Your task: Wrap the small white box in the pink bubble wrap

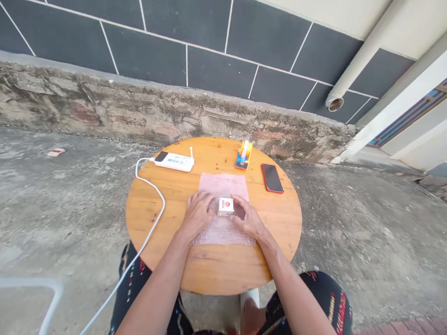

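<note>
A small white box with red print (226, 206) rests on a sheet of pinkish bubble wrap (223, 184) laid on a round wooden table (209, 272). To the left of the box, my left hand (199, 213) lies on the wrap with its fingers apart and holds nothing. On the other side my right hand (247, 218) is curved, thumb and fingers spread around the box's right side, with a gap between the palm and the box.
At the table's back left is a white power bank (173, 161) with a white cable (153, 225) running down over the left edge. A tape dispenser (243, 155) stands at the back, a red-edged phone (272, 178) at the right. A stone-based wall rises behind.
</note>
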`<state>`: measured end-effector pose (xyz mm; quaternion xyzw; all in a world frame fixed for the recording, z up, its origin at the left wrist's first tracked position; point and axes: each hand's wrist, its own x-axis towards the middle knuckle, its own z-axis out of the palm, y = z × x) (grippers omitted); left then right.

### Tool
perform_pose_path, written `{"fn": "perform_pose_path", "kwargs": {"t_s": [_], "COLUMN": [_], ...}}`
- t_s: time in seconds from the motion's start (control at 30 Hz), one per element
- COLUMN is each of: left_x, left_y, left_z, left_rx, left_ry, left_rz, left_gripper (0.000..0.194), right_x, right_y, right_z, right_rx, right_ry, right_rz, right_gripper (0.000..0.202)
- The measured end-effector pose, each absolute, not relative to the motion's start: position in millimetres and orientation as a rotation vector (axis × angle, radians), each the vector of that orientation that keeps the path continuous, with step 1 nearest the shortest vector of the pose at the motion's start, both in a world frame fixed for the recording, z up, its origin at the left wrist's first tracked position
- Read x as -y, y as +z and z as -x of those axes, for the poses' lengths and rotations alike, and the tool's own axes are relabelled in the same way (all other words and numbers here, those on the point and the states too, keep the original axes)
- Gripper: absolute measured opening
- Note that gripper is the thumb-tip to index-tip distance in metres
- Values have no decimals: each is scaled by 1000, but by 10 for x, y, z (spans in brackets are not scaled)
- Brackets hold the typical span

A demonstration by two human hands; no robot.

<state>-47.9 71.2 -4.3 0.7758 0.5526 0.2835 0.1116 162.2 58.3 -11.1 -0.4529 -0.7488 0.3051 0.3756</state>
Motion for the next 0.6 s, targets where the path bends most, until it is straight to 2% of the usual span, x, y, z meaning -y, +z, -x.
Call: {"fn": "perform_pose_path", "kwargs": {"t_s": [0.33,0.6], "left_x": [-754,-805], "left_y": [-70,-117], "left_z": [478,499], "left_rx": [-1636,-1666], "left_ry": [852,839], "left_rz": [-2258,-2280], "left_gripper": [44,41], "right_x": [-595,-614], "right_y": [-130,-189], "right_z": [-1613,-1617], "right_rx": [1918,1923], "right_ry": [760,736], "right_rz": [1121,1110], "right_gripper": [59,59]}}
